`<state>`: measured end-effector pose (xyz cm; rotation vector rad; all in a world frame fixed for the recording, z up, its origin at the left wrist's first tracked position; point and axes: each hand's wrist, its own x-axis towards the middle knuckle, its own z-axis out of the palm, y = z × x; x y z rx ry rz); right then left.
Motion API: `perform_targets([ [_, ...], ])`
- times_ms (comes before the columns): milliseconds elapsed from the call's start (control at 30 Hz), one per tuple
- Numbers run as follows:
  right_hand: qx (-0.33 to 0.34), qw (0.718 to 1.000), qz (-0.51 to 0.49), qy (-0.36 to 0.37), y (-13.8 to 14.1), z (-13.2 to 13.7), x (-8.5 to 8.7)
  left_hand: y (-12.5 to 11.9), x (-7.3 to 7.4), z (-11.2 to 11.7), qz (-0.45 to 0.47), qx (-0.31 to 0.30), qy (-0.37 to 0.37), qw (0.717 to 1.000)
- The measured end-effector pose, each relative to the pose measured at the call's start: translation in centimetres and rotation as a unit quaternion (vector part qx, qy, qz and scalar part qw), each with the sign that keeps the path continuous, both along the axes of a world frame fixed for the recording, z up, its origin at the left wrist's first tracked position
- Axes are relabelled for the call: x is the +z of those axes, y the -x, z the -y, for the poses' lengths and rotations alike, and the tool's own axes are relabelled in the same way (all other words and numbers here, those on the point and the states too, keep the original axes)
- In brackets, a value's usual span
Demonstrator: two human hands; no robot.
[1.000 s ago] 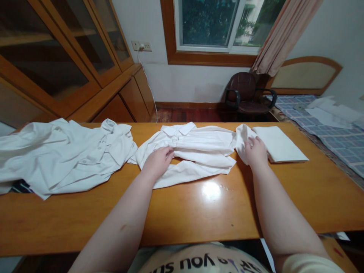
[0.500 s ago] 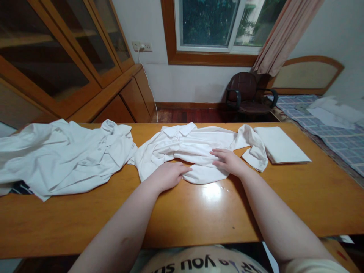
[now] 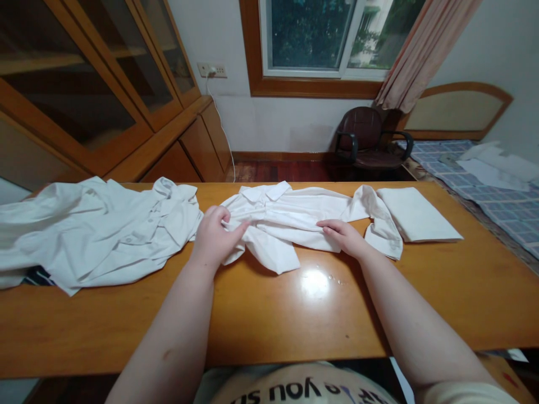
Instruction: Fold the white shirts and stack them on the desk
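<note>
So the white shirt (image 3: 282,216) is lying across the middle of the desk (image 3: 286,331), with its collar (image 3: 265,192) sitting near the far edge and both hands touching the fabric. The left hand (image 3: 214,238) is resting on the left part, fingers curling in and the thumb stretching out over the cloth with a gap between them; fabric is showing in that gap, but I'm honestly not able to tell whether that grip is closing on anything. The right hand (image 3: 343,237) is reaching in from the other side, its fairly straight fingers lying on the lower edge (thumb tucking close underneath, so I can't tell if that grip is pinching the cloth or just touching it). Between the hands, a loose flap (image 3: 273,255) is hanging down toward the near side, and one sleeve (image 3: 385,241) is running off to the right and bending back toward the person, just beside a neatly folded white cloth (image 3: 416,213). Over on the left, a rumpled white garment (image 3: 113,238) with buttons is spreading over the desk, and something dark and striped (image 3: 37,276) is peeking out from under it. Beyond the desk, a brown armchair (image 3: 360,134) is standing below the window (image 3: 309,39).
</note>
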<state>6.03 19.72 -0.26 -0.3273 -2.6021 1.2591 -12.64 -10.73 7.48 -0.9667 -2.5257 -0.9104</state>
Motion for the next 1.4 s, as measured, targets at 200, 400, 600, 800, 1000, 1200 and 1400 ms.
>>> perform_targets([
  [200,0.001,1.000,0.000,-0.008,0.1,0.2,0.2,1.4,0.6,1.6,-0.077,0.166,-0.106,0.977],
  [400,0.004,1.000,0.001,-0.013,0.1,0.3,0.2,2.8,1.1,4.1,-0.175,0.349,-0.227,0.892],
  [600,0.008,1.000,-0.002,-0.016,0.1,0.3,0.2,4.6,0.7,4.6,-0.029,0.344,-0.204,0.916],
  [800,0.005,1.000,0.002,-0.016,0.2,0.2,0.1,3.6,-0.5,2.6,0.078,0.201,0.116,0.970],
  [1000,0.009,1.000,0.004,-0.020,0.2,0.2,0.1,3.6,-1.8,2.9,0.213,0.113,0.312,0.919],
  [1200,0.011,1.000,0.008,-0.019,0.2,0.3,0.3,4.7,-0.7,4.5,0.190,0.171,0.305,0.917],
  [1400,0.020,1.000,0.009,-0.014,0.3,0.4,0.3,3.1,1.7,4.3,-0.020,0.284,0.121,0.951],
])
